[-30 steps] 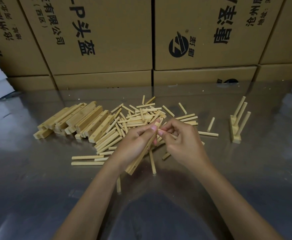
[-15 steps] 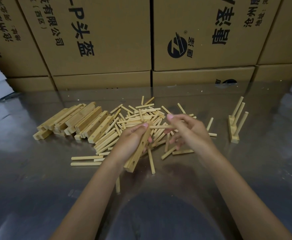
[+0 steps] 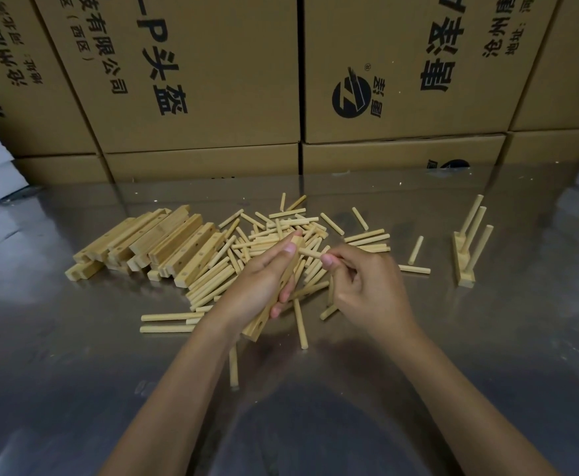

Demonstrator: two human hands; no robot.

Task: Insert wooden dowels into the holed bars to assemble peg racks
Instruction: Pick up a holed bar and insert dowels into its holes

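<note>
Over the shiny metal surface (image 3: 75, 372), the left hand (image 3: 257, 286) grips a holed bar (image 3: 274, 297) tilted on end, while the right hand (image 3: 367, 290) pinches a dowel (image 3: 310, 253) with its tip at the bar's upper end. Both pieces look light, stiff and dry, easy to hold but prone to roll. I'd hold the bar mid-length, clear of the holes, and the dowel near its far end. A finished rack (image 3: 466, 255) stands well apart to the right.

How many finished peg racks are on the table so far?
1. The finished rack stands at the table's right side, three dowels upright, apart from the loose dowel pile. None seems hidden.
</note>
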